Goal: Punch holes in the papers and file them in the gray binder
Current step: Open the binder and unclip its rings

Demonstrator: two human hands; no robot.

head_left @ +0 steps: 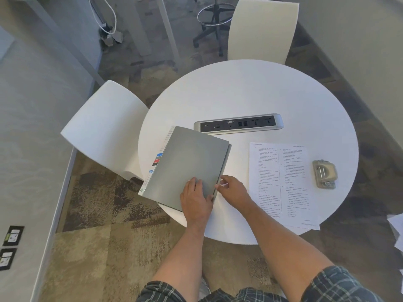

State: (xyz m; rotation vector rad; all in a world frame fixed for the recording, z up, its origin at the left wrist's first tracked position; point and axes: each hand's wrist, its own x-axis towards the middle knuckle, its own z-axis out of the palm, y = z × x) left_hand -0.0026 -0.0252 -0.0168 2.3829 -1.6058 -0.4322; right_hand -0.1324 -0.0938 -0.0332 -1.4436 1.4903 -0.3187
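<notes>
The gray binder [187,162] lies closed on the left side of the round white table [250,90], its near corner hanging over the table edge. My left hand [196,200] lies flat on the binder's near right corner. My right hand [232,187] touches the binder's right edge with its fingertips curled at the cover. Printed papers [281,184] lie to the right of the binder. The beige hole punch [325,174] sits at the papers' right.
A silver power strip [238,125] is set into the table behind the binder. White chairs stand at the left [104,125] and at the far side [263,29]. Loose white sheets [397,232] lie on the carpet at the right.
</notes>
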